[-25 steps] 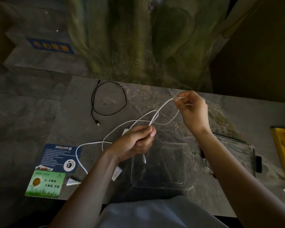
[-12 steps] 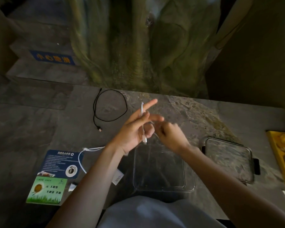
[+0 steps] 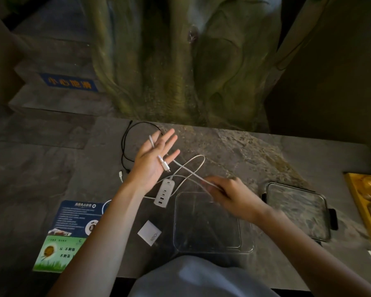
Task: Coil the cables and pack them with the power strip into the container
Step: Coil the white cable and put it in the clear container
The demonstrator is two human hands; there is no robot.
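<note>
White cable (image 3: 193,168) is mid-coil in the head view, the only view given. The left hand (image 3: 153,162) is raised palm-up with fingers spread, and one plug end of the cable lies across the fingers. A loose loop trails from there over the middle of the table (image 3: 255,151) to the right hand (image 3: 229,194), which is blurred but appears closed around the cable strand.

The step in hand looks like winding this cable around the left hand. The next move calls for the right hand to bring the slack up and over the left fingers, keeping the plug end pinned so the turns do not slip.

The power strip (image 3: 164,194) lies flat just left of the clear container (image 3: 212,248) at the near edge. The black cable (image 3: 124,146) rests uncoiled at the far edge. The container holds nothing yet; its lid (image 3: 296,213) lies apart, towards the right edge.
</note>
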